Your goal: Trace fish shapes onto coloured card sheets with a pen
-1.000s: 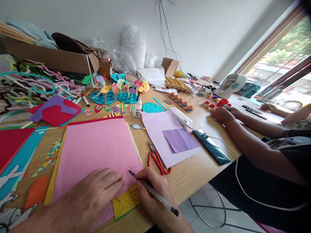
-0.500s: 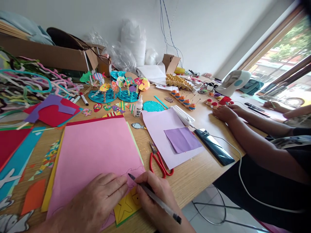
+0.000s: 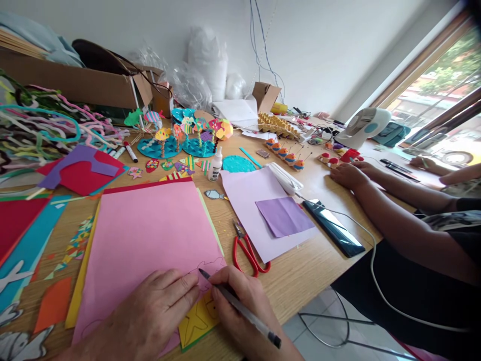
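Note:
My left hand [image 3: 148, 313] lies flat on a pink sheet of paper [image 3: 145, 235], pressing it down near its lower right corner. My right hand [image 3: 240, 306] grips a pen [image 3: 240, 308] whose tip touches the pink sheet where a drawn outline [image 3: 210, 263] curves along the edge. Under the pink sheet a yellow card [image 3: 195, 321] with drawn star and fish shapes sticks out between my hands. Red-handled scissors [image 3: 246, 250] lie just right of the sheet.
A lilac sheet with a purple square [image 3: 281, 215], a dark phone [image 3: 332, 228] with a white cable, a glue bottle [image 3: 215, 165], paper fish crafts [image 3: 180, 138], pipe cleaners [image 3: 41, 130] and cardboard boxes crowd the wooden table. A person's arm [image 3: 391, 210] rests at the right.
The view has shifted slightly, so the table appears a little higher and to the right. My hands hold nearly the same pose, the pen tip staying on the outline.

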The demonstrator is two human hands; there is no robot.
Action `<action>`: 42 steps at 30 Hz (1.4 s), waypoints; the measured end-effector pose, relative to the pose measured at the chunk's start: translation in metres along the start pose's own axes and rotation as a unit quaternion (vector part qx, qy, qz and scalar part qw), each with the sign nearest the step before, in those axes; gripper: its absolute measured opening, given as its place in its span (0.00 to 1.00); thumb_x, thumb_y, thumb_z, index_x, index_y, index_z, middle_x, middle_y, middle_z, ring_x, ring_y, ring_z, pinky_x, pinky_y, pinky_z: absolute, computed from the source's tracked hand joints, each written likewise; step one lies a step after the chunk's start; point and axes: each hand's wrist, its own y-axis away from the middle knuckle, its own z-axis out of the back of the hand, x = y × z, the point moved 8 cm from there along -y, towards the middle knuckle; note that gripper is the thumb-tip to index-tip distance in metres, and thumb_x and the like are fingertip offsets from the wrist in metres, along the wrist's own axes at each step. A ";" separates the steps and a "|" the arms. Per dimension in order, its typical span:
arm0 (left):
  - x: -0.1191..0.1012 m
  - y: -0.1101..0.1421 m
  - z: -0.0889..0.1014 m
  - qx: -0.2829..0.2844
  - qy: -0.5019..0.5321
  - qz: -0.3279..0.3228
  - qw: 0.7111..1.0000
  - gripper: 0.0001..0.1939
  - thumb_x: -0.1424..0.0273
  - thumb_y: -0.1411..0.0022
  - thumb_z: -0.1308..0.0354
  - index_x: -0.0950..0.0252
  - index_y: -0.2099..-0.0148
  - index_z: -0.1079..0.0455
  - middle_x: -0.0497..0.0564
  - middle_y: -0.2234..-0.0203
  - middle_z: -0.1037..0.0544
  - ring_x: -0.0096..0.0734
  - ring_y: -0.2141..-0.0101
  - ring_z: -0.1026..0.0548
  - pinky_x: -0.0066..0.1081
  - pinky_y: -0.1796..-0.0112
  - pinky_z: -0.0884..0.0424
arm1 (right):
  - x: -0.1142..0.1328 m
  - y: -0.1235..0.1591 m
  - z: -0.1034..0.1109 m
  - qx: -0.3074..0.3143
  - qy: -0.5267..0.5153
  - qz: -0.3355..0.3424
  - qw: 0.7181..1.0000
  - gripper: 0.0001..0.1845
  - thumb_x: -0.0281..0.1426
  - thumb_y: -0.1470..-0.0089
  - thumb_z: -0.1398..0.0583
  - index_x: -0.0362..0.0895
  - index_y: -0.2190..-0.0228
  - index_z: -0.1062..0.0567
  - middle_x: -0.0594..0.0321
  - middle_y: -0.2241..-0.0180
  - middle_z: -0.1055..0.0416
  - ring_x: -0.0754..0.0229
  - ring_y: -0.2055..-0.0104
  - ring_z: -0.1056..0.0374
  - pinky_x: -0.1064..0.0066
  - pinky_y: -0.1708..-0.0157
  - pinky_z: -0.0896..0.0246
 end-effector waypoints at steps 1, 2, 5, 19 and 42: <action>0.000 0.000 0.000 0.000 -0.001 0.003 1.000 0.32 0.85 0.57 0.55 0.66 0.48 0.31 0.47 0.56 0.22 0.32 0.57 0.27 0.30 0.52 0.34 | 0.001 0.000 0.000 -0.003 0.000 0.004 1.000 0.09 0.20 0.53 0.47 0.42 0.73 0.29 0.69 0.80 0.34 0.70 0.81 0.41 0.81 0.80 0.47; 0.000 0.000 0.000 -0.004 -0.001 0.002 1.000 0.32 0.85 0.57 0.55 0.66 0.49 0.31 0.47 0.57 0.21 0.32 0.57 0.27 0.30 0.52 0.34 | 0.001 0.000 0.001 -0.006 -0.001 0.007 1.000 0.09 0.20 0.53 0.47 0.42 0.72 0.29 0.69 0.80 0.34 0.70 0.81 0.41 0.81 0.80 0.47; -0.002 -0.002 0.003 -0.024 0.002 -0.009 1.000 0.31 0.85 0.58 0.56 0.66 0.51 0.30 0.47 0.59 0.21 0.31 0.59 0.27 0.29 0.54 0.34 | 0.001 0.000 0.001 -0.011 -0.002 0.011 1.000 0.09 0.19 0.53 0.47 0.42 0.73 0.29 0.70 0.80 0.35 0.71 0.81 0.42 0.82 0.80 0.48; 0.001 0.000 -0.008 0.005 0.005 -0.002 1.000 0.32 0.85 0.56 0.54 0.65 0.48 0.30 0.48 0.57 0.21 0.33 0.58 0.27 0.30 0.53 0.33 | -0.003 0.001 -0.002 0.016 0.019 -0.013 1.000 0.08 0.22 0.51 0.46 0.43 0.71 0.29 0.68 0.79 0.31 0.68 0.80 0.38 0.80 0.78 0.45; 0.003 0.001 -0.010 -0.011 0.027 0.004 1.000 0.28 0.85 0.49 0.55 0.64 0.49 0.28 0.46 0.55 0.21 0.31 0.57 0.26 0.29 0.51 0.34 | -0.009 0.007 0.001 -0.002 0.049 -0.041 0.998 0.08 0.22 0.50 0.46 0.44 0.70 0.30 0.67 0.78 0.31 0.67 0.79 0.36 0.79 0.76 0.42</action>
